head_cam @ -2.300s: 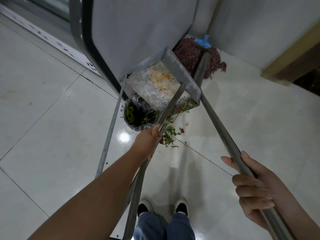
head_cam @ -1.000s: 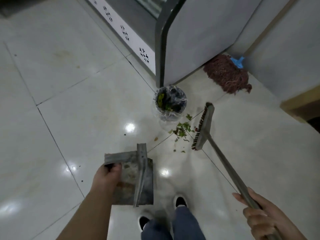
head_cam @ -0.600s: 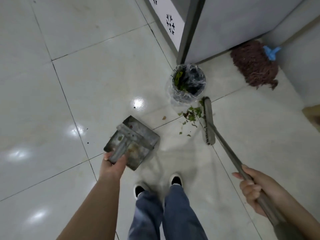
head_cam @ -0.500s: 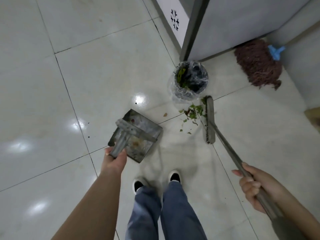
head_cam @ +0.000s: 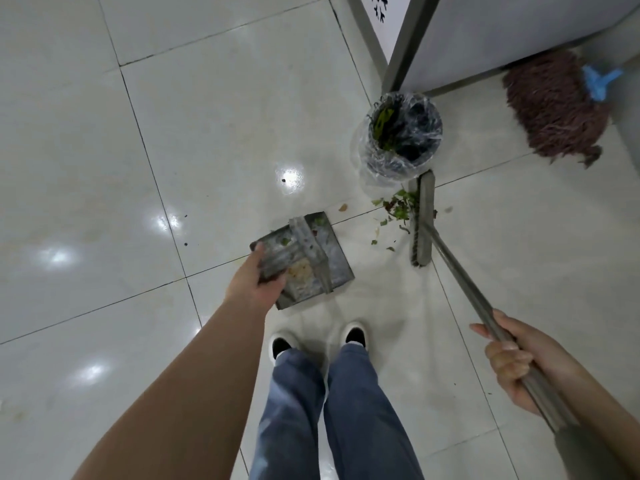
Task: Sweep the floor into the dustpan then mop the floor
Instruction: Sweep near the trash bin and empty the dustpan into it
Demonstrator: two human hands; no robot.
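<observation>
I see my left hand (head_cam: 258, 282) grasping the stained metal dustpan (head_cam: 313, 261), now closer to the leaves (head_cam: 398, 209); my right hand (head_cam: 516, 362) grasps the broom (head_cam: 424, 220).

No words, numbers or brand names can be read anywhere. The only marks are small black branching motifs printed on the white panel (head_cam: 384, 15) at the top edge, cut off and illegible.
</observation>
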